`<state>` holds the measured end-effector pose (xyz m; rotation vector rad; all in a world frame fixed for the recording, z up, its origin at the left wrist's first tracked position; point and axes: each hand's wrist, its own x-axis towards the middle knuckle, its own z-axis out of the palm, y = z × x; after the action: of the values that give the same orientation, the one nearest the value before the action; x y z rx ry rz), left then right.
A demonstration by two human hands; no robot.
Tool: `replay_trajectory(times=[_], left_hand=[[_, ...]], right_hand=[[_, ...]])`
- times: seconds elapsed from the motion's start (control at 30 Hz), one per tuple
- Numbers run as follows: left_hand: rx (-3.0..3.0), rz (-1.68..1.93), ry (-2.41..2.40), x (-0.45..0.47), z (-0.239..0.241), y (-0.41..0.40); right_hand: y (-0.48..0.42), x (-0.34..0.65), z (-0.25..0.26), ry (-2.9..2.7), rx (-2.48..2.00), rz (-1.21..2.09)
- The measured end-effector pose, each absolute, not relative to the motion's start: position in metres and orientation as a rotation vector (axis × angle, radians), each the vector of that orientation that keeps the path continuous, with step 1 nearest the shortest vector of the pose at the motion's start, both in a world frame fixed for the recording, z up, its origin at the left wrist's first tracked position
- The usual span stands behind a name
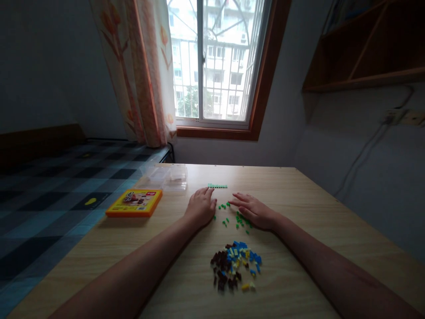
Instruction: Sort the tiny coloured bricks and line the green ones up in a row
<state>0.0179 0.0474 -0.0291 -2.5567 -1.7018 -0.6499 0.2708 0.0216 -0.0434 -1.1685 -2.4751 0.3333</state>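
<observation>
On the tabletop, my left hand [201, 206] lies palm down, thumb apart from the fingers, with its fingertips close to the left end of a row of small green bricks [219, 186]. Whether they touch the row I cannot tell. Opposite it, my right hand [250, 209] has its fingers stretched out low over loose green bricks [239, 219], and it covers some of them. More green bricks [223, 206] lie scattered between the two hands. Nearer to me, between my forearms, is a pile of brown bricks [222, 261] mixed with blue bricks [239, 246] and yellow ones.
An orange-yellow box [135, 204] with a printed lid lies on the left of the wooden table [292, 266]. Behind it stands a clear plastic case [166, 177]. A bed with a checked cover [66, 186] adjoins the table's left side; a window [219, 62] is beyond.
</observation>
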Motion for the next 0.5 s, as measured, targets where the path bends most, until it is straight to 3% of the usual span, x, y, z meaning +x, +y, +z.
replay_trajectory(times=[0.5], left_hand=[[-2.598,-0.866,-1.622,0.0154,-0.0295,0.0514]], right_hand=[[0.0195,0.2694,-0.0431,-2.332,-1.093,0.267]])
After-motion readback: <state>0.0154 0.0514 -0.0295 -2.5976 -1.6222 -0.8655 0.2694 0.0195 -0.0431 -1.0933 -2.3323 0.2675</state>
